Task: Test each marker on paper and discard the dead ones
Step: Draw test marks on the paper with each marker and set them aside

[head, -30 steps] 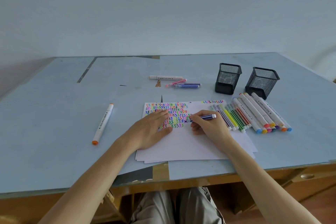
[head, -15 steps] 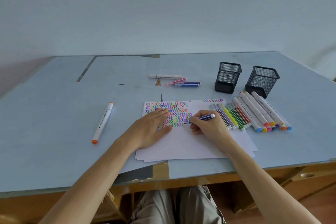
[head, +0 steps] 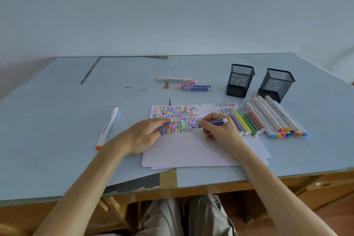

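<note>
A stack of white paper [head: 191,149] lies in front of me, its top left filled with rows of coloured squiggles [head: 176,117]. My right hand [head: 220,133] grips a dark blue marker [head: 215,121] like a pen, tip down on the paper at the right end of the squiggles. My left hand [head: 143,138] rests on the sheet's left part with fingers curled; a small bluish cap [head: 162,130] shows under the fingertips. A row of thin and thick markers [head: 258,120] lies to the right of the paper.
Two empty black mesh cups [head: 240,80] [head: 275,84] stand behind the marker row. Several markers [head: 189,86] lie apart at the back centre. One white marker with an orange end [head: 107,127] lies alone on the left. The table's front edge is close to my arms.
My left hand's fingers have curled in from lying flat and slid slightly left. The right hand has kept the marker tip on the paper, shifting only a little.
</note>
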